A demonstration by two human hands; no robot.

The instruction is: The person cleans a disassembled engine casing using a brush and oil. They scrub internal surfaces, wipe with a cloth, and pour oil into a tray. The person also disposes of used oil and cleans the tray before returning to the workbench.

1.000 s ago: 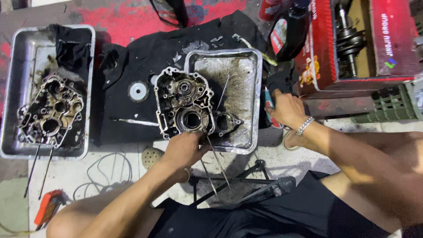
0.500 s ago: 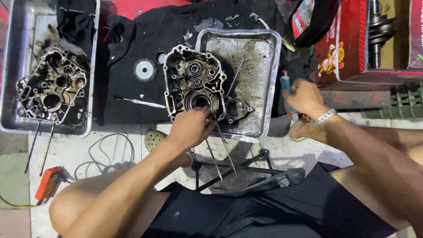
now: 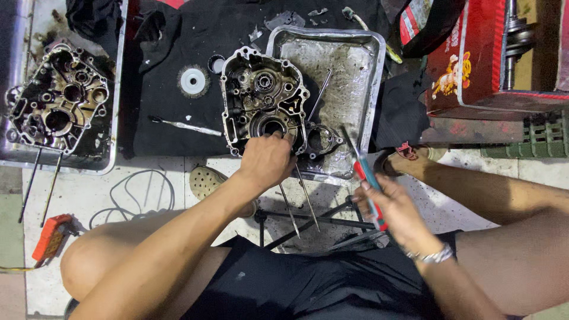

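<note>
Left hand (image 3: 268, 159) covers the lower rim of the engine crankcase half (image 3: 262, 101). The second crankcase half (image 3: 56, 99) and its metal tray (image 3: 116, 89) are cut off at the left edge. The screwdriver (image 3: 364, 178) in the right hand (image 3: 392, 212) is motion-blurred, its handle partly hidden.

Greasy cast-metal engine case (image 3: 264, 101) in a dull, smeared metal tray (image 3: 374, 89).

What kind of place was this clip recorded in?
Most likely a small motorcycle or engine repair shop, with the work done on the floor. A grimy grey metal engine crankcase half rests partly in a dented silver metal tray, a second greasy crankcase half lies in another tray, and the right hand grips a red-and-teal-handled screwdriver.
</note>
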